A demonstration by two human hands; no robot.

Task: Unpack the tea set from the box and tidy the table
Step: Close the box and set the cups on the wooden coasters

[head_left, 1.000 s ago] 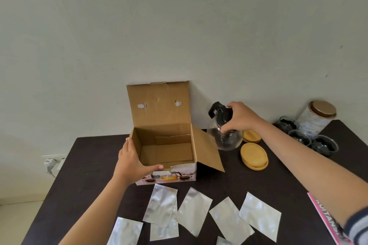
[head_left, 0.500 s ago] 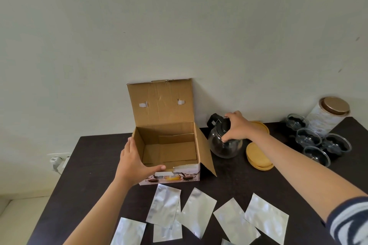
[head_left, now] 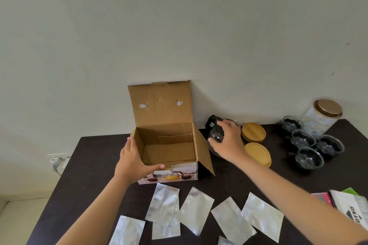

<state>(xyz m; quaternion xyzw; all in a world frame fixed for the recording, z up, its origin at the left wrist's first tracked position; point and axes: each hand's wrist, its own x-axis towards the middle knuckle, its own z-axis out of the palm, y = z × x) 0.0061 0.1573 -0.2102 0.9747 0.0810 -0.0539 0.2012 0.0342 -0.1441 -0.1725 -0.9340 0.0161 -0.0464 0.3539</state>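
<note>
The left hand (head_left: pixel 132 162) clasps the near-left corner of the open, emptied brown cardboard box (head_left: pixel 167 143) to steady it, while the right hand (head_left: pixel 229 143), fingers (head_left: pixel 216 146) curled over its top, sets the clear glass teapot (head_left: pixel 216 135) on the dark desk (head_left: pixel 95 157) beside bamboo lids (head_left: pixel 256 151).

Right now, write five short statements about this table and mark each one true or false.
1. The brown cardboard box stands open with nothing visible inside. True.
2. The left hand lies flat on the silver foil pouches. False: it holds the box's front left corner.
3. The right hand is on the round glass teapot with a black lid. True.
4. The teapot sits inside the box. False: it sits on the dark table, right of the box.
5. Two round wooden lids lie right of the teapot. True.
</note>
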